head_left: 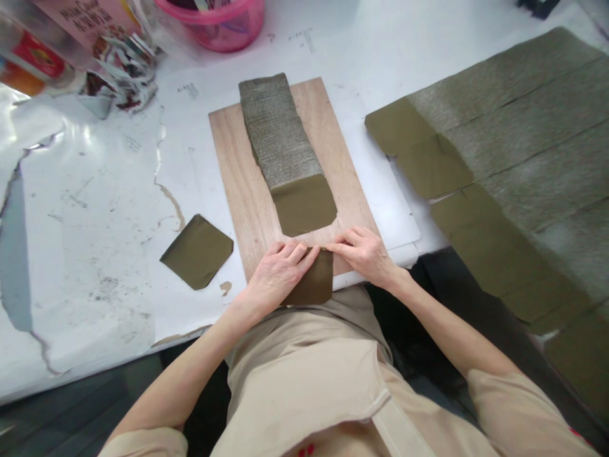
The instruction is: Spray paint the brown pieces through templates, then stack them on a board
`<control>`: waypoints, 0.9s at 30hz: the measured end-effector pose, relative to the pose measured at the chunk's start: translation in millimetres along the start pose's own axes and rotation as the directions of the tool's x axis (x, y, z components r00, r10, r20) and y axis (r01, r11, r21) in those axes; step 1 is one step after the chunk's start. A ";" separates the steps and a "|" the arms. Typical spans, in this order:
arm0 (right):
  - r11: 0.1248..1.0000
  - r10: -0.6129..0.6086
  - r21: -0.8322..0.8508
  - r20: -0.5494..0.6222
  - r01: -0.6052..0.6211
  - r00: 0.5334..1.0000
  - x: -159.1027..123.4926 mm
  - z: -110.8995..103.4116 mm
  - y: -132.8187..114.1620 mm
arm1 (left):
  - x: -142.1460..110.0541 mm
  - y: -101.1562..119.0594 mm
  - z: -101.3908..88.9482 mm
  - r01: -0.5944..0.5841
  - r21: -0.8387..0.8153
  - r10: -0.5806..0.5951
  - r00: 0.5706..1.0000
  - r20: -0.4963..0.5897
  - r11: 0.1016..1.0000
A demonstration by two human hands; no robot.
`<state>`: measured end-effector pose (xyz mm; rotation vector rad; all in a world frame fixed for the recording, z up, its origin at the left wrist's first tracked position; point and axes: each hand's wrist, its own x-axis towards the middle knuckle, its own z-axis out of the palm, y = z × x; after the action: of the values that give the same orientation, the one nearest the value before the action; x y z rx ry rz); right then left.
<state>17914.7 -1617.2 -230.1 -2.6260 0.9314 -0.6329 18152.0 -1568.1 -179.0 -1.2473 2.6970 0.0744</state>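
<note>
A small olive fabric piece (316, 282) lies at the near edge of the wooden board, partly hanging over toward my lap. My left hand (288, 266) presses its fingers along the top edge of this piece, thumb out of sight. At the right end of the same edge, my right hand (364, 252) pinches the fabric between thumb and fingers; the edge looks folded over. Just beyond my fingertips, a stack of olive fabric pieces (285, 139) runs up the wooden board (226, 152), its layers overlapping. Another olive piece (197, 254), with cut corners, lies to the left.
Large olive fabric panels (518, 133) in rows cover the right side and reach past the table's front edge. A pink basket (228, 28) stands at the back, with bottles (38, 54) and crumpled wrapping (126, 66) at back left. White paper, torn in places, covers the table (109, 241).
</note>
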 end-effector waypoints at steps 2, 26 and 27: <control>1.000 0.005 0.006 -0.018 -0.005 1.000 0.8 -1.2 -0.3 | 0.6 -1.4 -0.8 -0.002 -0.018 0.002 1.000 0.009 1.000; 0.999 0.040 0.003 -0.015 -0.040 0.999 3.1 -4.1 -6.5 | 3.9 -2.0 -4.8 0.008 -0.067 -0.005 0.999 0.044 0.998; 0.999 0.033 -0.008 -0.015 -0.033 0.999 3.1 -4.6 -7.1 | 4.0 -1.9 -4.8 0.008 -0.067 -0.005 0.999 0.046 0.998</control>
<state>17918.4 -1614.4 -222.3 -2.6106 0.9822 -0.6429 18150.3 -1573.0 -174.9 -1.2574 2.6720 0.1916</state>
